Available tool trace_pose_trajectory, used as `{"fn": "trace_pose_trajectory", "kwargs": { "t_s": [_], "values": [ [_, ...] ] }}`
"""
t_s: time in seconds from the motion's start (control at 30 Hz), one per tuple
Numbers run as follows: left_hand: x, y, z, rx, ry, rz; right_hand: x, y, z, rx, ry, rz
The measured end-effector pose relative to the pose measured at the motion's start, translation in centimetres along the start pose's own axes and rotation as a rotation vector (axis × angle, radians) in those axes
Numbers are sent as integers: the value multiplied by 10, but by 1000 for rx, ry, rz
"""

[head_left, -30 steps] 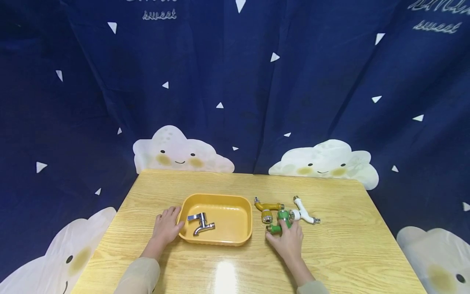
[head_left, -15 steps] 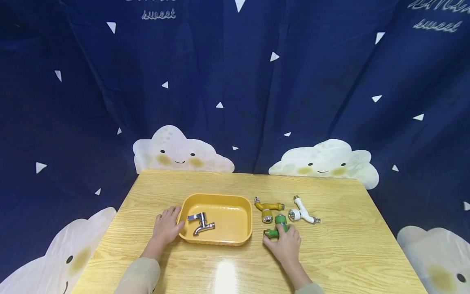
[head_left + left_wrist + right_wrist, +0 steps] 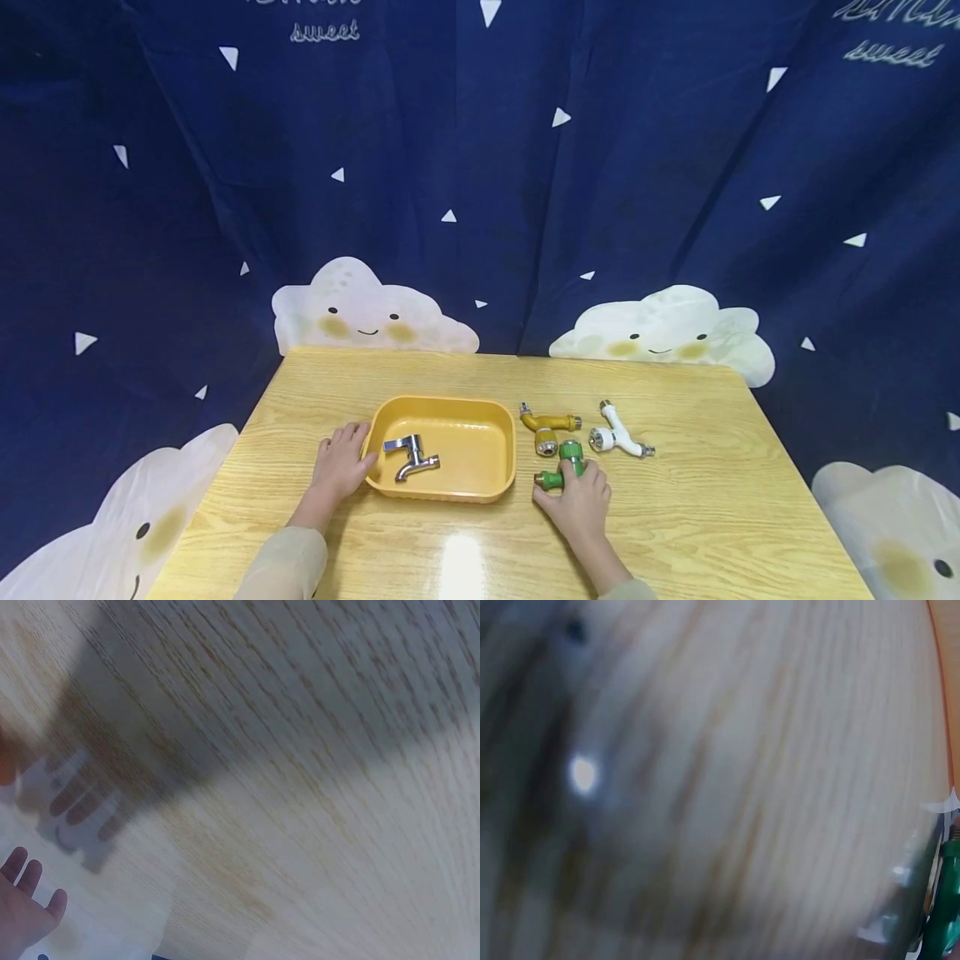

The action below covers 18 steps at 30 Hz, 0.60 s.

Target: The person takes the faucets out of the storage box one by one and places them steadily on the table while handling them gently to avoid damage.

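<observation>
My right hand [image 3: 581,504] holds a green faucet [image 3: 571,452] near the table's right-centre, covering part of its body. A slice of that green faucet [image 3: 943,900] also shows at the right edge of the right wrist view. My left hand [image 3: 341,461] rests at the left side of a yellow plastic tray [image 3: 480,492], its thumb by the rim. In the left wrist view several fingers of the left hand [image 3: 26,915] look relaxed and spread apart. A chrome faucet [image 3: 412,457] lies inside the tray, towards its left end.
Just beyond my right hand lie a mustard-yellow faucet [image 3: 546,429] and a white faucet [image 3: 619,435]. All this sits on a wooden table [image 3: 697,500]. A dark blue curtain [image 3: 480,150] with clouds hangs behind and at both sides.
My right hand has drawn the green faucet slightly left and towards me, away from the white faucet. The left hand and tray have stayed put.
</observation>
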<state>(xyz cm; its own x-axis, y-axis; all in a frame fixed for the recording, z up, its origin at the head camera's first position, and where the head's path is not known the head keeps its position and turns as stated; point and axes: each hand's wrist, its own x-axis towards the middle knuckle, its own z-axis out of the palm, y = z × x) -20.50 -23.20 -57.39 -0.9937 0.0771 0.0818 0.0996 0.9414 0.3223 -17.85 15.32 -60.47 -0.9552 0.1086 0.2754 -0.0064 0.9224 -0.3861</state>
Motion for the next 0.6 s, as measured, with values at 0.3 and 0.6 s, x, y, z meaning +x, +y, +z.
{"fn": "trace_pose_trajectory", "kwargs": {
  "t_s": [0.3,0.6],
  "values": [
    [-1,0,0,3,-7,-1,-3,0,0,-38,-19,-14],
    [0,1,0,5,-4,-4,-3,-3,-8,-46,-47,8]
  ]
}}
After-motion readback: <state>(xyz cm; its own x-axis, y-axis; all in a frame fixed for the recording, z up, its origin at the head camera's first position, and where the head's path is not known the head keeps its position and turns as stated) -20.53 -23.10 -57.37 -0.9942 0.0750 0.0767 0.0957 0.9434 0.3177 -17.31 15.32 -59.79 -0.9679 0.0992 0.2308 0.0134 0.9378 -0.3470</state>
